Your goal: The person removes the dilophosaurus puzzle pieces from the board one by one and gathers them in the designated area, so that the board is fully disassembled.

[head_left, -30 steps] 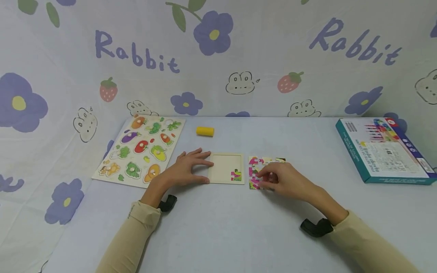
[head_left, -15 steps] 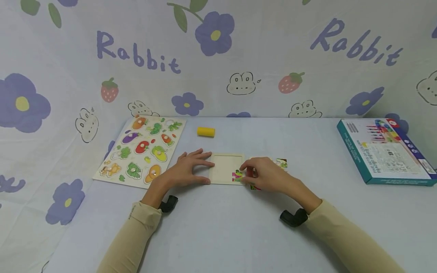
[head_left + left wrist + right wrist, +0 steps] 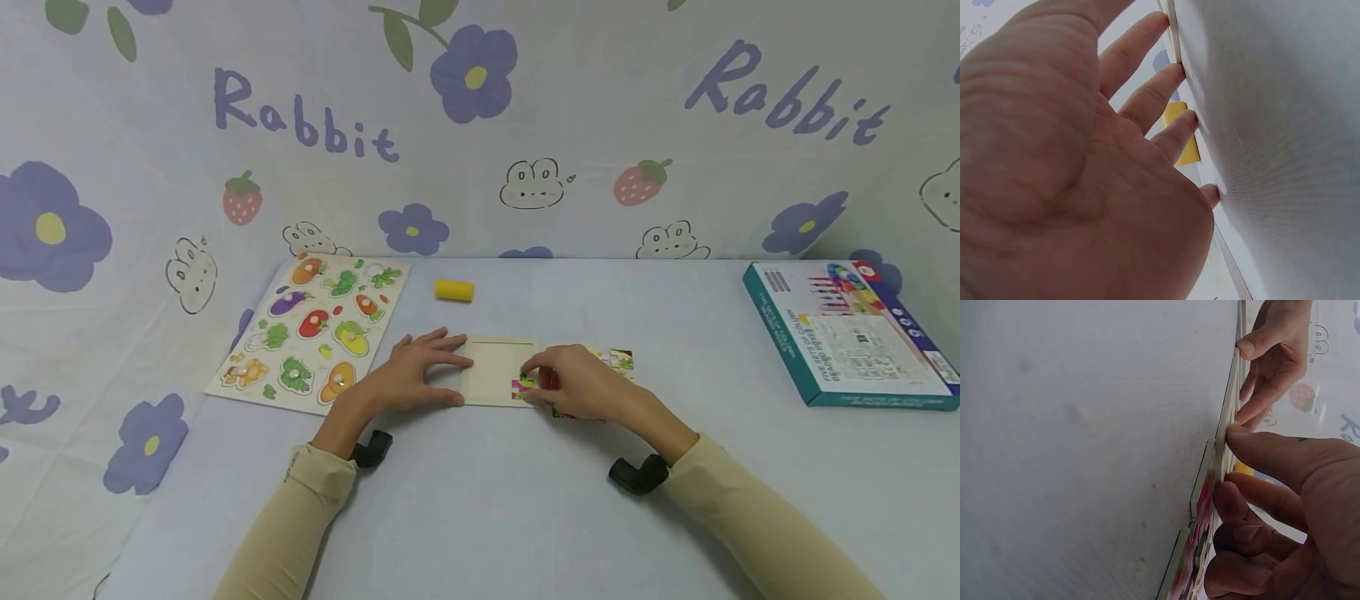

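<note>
A small square wooden puzzle tray lies flat on the table. My left hand touches its left edge with spread, nearly straight fingers; the left wrist view shows several fingertips on the table or tray side. At the tray's lower right corner lies a pink and green puzzle piece. My right hand has thumb and index finger curled at this corner, pinching at a puzzle piece; what lies between the fingertips is mostly hidden. Loose puzzle pieces lie under and beyond my right hand, and show edge-on as pieces.
A vegetable knob puzzle board lies at the left. Behind the tray is a yellow cylinder. A teal-edged box rests at the far right. A printed cloth hangs behind the table.
My right hand has moved left from the loose puzzle pieces to the tray's lower right corner, shifting only slightly in the last half second. My left hand keeps its place at the tray.
</note>
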Demonstrator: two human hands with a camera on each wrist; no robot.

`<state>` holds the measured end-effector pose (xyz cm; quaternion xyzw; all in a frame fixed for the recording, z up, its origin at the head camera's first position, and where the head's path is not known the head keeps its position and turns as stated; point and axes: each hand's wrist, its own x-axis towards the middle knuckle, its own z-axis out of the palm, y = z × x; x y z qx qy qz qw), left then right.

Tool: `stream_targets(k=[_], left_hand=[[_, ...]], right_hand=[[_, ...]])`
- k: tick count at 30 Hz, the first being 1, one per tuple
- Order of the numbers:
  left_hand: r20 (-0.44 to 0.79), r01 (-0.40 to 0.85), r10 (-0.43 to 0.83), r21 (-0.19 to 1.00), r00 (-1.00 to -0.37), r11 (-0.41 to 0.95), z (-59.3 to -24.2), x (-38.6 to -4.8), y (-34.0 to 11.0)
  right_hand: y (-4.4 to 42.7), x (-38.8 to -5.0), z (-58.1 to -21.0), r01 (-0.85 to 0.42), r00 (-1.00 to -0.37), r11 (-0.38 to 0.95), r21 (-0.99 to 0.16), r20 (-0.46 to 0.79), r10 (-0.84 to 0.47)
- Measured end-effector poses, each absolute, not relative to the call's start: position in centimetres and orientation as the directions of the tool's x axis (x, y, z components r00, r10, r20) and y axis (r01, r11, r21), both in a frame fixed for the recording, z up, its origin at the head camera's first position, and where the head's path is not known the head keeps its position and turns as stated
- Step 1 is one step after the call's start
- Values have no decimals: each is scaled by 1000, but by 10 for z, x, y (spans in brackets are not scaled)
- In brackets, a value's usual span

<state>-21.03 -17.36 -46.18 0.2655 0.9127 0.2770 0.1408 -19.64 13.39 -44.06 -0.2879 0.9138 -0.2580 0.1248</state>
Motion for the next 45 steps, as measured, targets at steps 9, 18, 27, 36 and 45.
stream_targets(k=[9, 18, 27, 36, 45], left_hand=[[-111, 406, 559, 575, -821, 710, -459, -209, -173], [-112, 402, 556, 577, -823, 711, -461, -210, -173], [-103, 414, 565, 575, -819, 706, -461, -210, -173], [-89, 430, 574, 572, -814, 698, -461, -209, -174], [-95, 428, 573, 569, -814, 702, -461, -209, -174]], right_hand=[[133, -199, -442, -444, -802, 689, -573, -89, -591], [132, -195, -441, -477, -814, 692, -543, -24, -580], [130, -191, -438, -480, -824, 686, -547, 13, -566], [131, -190, -438, -441, -836, 663, -605, 9, -548], [133, -189, -439, -456, -832, 630, -629, 49, -553]])
